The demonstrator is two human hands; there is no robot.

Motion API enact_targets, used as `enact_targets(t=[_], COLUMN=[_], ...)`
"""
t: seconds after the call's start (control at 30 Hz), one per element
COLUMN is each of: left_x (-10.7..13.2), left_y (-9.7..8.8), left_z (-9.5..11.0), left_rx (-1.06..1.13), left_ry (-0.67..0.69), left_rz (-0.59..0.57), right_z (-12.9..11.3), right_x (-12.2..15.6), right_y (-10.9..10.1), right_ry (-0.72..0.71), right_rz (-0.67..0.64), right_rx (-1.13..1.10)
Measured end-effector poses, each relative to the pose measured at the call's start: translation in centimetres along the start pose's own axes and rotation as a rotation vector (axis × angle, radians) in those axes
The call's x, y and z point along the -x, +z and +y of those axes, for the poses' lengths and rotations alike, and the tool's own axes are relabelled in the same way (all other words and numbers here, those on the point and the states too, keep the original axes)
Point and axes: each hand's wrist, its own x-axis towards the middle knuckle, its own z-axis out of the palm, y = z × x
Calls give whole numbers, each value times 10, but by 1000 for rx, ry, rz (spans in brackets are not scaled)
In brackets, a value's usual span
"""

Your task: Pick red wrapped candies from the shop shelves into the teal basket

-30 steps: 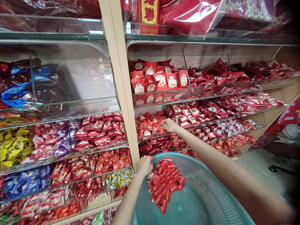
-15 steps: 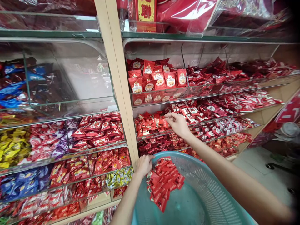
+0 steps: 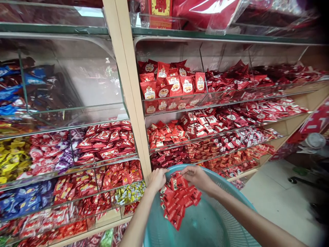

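A teal plastic basket (image 3: 226,219) sits low in front of me, tilted against the shelves. My left hand (image 3: 157,179) is closed on its rim at the top left. A pile of small red wrapped sweets (image 3: 177,200) lies inside the basket. My right hand (image 3: 196,176) is over the top of that pile, fingers pinched on a few red sweets. Just above the basket, a glass shelf bin (image 3: 167,132) holds the same kind of red sweets.
Glass-fronted shelves are packed with wrapped sweets: red packets with biscuit pictures (image 3: 172,85), red and white ones to the right (image 3: 231,120), yellow (image 3: 12,161) and blue (image 3: 23,199) ones at left. A wooden upright (image 3: 128,85) divides the shelves. Tiled floor (image 3: 280,199) lies at right.
My right hand came down from the shelf bin of red sweets to the pile in the basket. The left hand stayed on the rim. The view shifted slightly downward.
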Motion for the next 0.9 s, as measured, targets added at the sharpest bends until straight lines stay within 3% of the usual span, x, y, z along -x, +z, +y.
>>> enact_targets(t=[0.2, 0.43, 0.67, 0.9], left_x=[4, 2, 0, 4], left_y=[-6, 0, 3, -3], left_z=[3, -2, -3, 1], left_rx=[-12, -6, -3, -5], left_ry=[-11, 36, 45, 35], left_rz=[-4, 37, 25, 36], right_z=[11, 19, 27, 18], right_x=[-14, -13, -7, 2], right_y=[23, 43, 51, 51], right_ry=[-1, -55, -215, -244], right_rz=[71, 138, 223, 205], right_rx=[31, 90, 365, 403])
